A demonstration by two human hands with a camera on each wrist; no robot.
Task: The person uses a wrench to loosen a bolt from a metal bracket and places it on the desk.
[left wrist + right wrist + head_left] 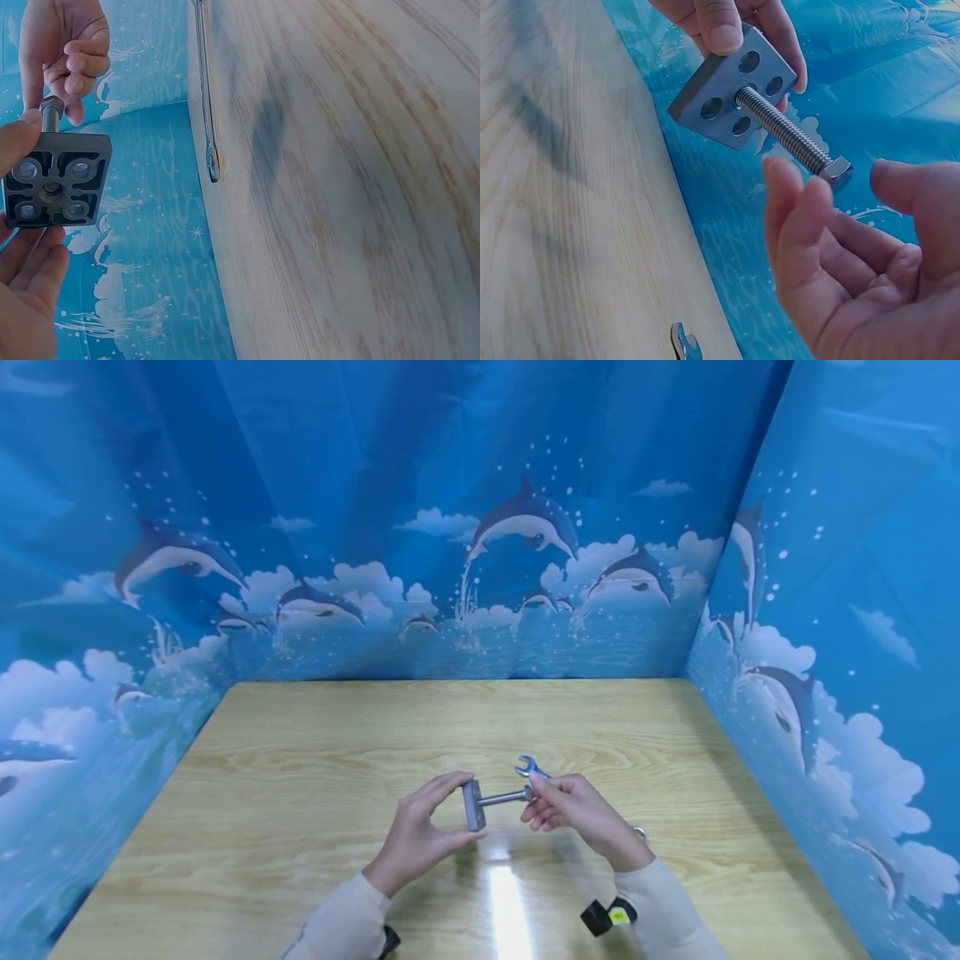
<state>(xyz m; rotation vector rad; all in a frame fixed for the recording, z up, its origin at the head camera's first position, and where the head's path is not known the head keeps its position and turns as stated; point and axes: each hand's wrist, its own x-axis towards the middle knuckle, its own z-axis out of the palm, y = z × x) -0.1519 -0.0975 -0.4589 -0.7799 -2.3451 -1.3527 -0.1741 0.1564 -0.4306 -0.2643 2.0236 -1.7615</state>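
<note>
My left hand (pixel 423 835) grips a square grey metal plate (pixel 724 101) by its edges, between thumb and fingers. It has a hole near each corner, and its ribbed underside faces the left wrist view. From its centre a long threaded hex bolt (pixel 784 133) sticks out toward my right hand (pixel 577 814). In the right wrist view, the thumb and fingers of that hand are spread around the bolt head (pixel 836 171), with a gap showing at the thumb. A silver wrench (pixel 528 767) lies on the table beyond and under the right hand, its middle hidden by it in the head view.
The light wood-grain table (pixel 300 735) reaches back to blue curtains (pixel 360 527) printed with dolphins, which also stand along the left and right sides. A black wrist strap (pixel 600 917) hangs below my right sleeve. Light glares on the table's front middle.
</note>
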